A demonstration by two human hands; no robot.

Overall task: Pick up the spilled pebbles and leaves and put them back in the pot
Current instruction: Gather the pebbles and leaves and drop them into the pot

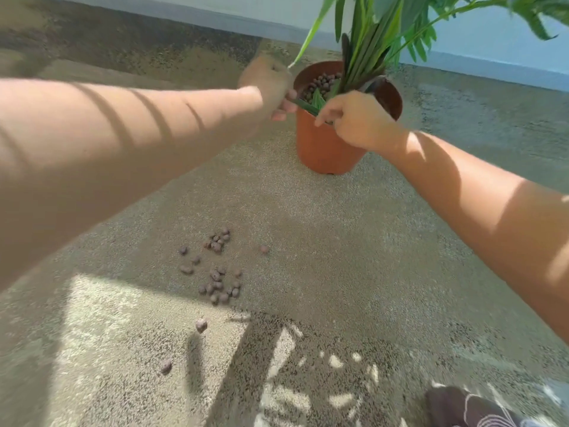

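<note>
A terracotta pot [323,149] stands upright on the concrete floor, holding a green plant [375,41] and brown pebbles [320,83]. My left hand [268,84] is at the pot's left rim, closed on a long green leaf [303,105] that lies across the rim. My right hand [357,118] is at the pot's near rim, fingers pinched on the same leaf's other end. Several spilled pebbles [217,272] lie scattered on the floor well in front of the pot, with a stray pebble [201,325] and another one [166,366] closer to me.
A pale blue wall [492,47] runs behind the pot. A patterned dark cloth [468,408] shows at the bottom right. Sunlit patches and leaf shadows fall on the rough concrete floor [338,241].
</note>
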